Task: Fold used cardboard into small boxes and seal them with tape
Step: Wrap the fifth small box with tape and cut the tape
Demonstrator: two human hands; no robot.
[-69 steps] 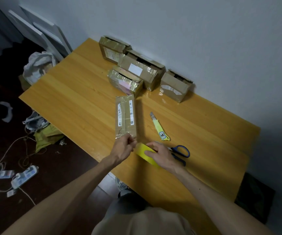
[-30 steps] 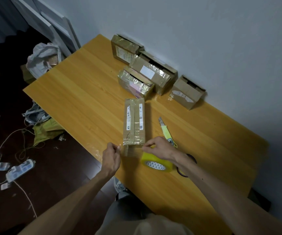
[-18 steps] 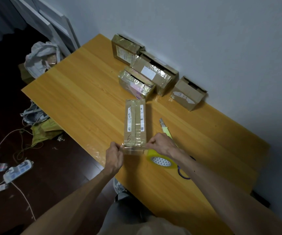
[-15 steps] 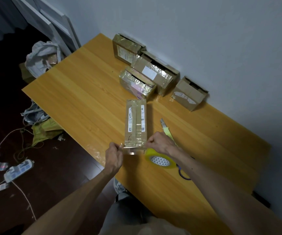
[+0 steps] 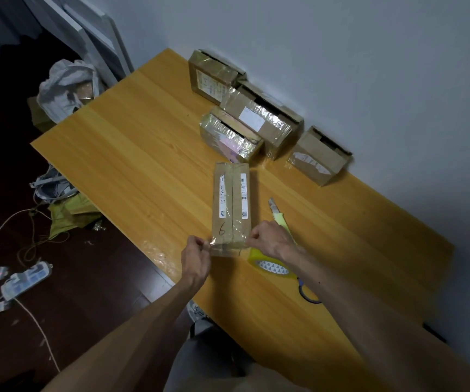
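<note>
A long narrow cardboard box (image 5: 231,199) lies on the wooden table (image 5: 149,165), wrapped in old tape, with white labels and a handwritten "6". A strip of clear tape (image 5: 228,244) stretches across its near end. My left hand (image 5: 195,257) pinches the strip's free end at the box's left corner. My right hand (image 5: 267,240) pinches the strip at the right corner, where it runs down to the yellow tape roll (image 5: 272,265) lying on the table under my wrist.
Several taped boxes (image 5: 259,120) stand against the wall at the back. A yellow utility knife (image 5: 280,219) lies right of the long box. Blue scissor handles (image 5: 306,294) show under my right forearm. Bags, cables and a power strip (image 5: 26,281) litter the floor to the left.
The strip was pulled out from the roll, then raised and laid across the box's near end. The roll went from my right hand's grip to the table.
</note>
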